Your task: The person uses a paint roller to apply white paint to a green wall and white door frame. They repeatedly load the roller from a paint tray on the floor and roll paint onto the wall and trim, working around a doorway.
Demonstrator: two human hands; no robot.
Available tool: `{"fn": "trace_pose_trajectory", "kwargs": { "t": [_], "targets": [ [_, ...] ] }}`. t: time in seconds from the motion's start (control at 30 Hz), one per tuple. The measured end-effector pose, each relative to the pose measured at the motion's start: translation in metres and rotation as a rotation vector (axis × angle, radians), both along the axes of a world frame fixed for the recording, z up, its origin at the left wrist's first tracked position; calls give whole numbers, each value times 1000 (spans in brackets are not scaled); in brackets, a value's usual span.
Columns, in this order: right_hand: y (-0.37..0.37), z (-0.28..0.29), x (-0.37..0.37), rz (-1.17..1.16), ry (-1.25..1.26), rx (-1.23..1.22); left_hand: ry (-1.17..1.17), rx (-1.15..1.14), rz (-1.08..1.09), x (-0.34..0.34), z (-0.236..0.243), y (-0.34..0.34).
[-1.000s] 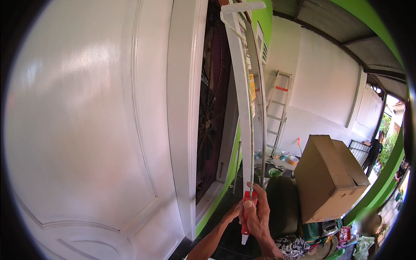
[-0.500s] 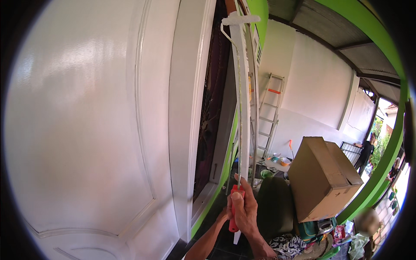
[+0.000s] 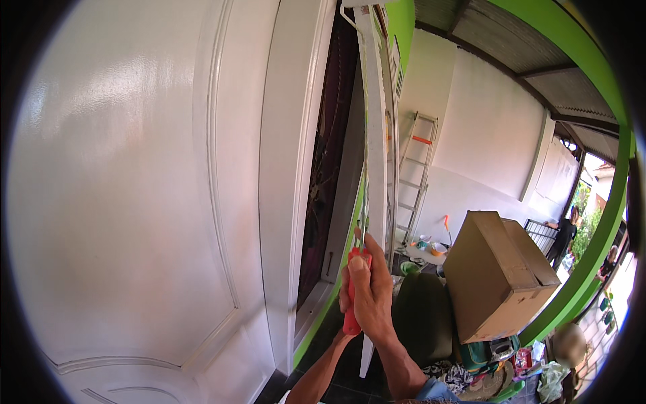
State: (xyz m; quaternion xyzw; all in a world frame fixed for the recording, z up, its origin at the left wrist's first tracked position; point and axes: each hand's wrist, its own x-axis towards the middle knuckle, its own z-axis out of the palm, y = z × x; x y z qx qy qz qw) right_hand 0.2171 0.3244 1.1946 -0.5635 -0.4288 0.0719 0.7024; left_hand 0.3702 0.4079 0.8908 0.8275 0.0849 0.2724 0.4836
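Note:
My right hand [image 3: 374, 296] is closed around the red handle [image 3: 351, 323] of a paint roller, its thumb lying along the front. The roller's thin metal rod [image 3: 366, 195] runs up beside the narrow edge of a white door or shutter leaf [image 3: 375, 101]. At the top of the picture the white roller head is mostly cut off, against the leaf's upper edge. My left hand [image 3: 344, 296] is largely hidden behind the handle and my right hand; its forearm rises from the lower edge. Whether its fingers grip the handle or the leaf does not show.
A glossy white panelled door [image 3: 134, 202] and white frame [image 3: 282, 188] fill the left. A big cardboard box [image 3: 484, 283] stands at right, above bags and clutter. Farther back are a ladder [image 3: 417, 175] and paint tubs [image 3: 437, 248]. Two people are in the far right background.
Both hands and the red handle have moved up and slightly left. The roller head has slid upward, mostly out of the picture.

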Motion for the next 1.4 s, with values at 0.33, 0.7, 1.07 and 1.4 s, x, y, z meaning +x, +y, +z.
{"fn": "trace_pose_trajectory", "kwargs": {
  "t": [0.33, 0.7, 1.07, 1.4],
  "targets": [
    [-22, -25, -3, 40, -17, 0, 54, 58, 0, 8, -22, -9],
    [7, 43, 16, 70, -110, 65, 197, 301, 46, -5, -63, 2],
    [0, 44, 20, 9, -78, 32, 159, 185, 59, -4, -54, -6],
    [-11, 16, 10, -23, -94, -10, -61, 66, 36, 15, -7, -19]
  ]
}}
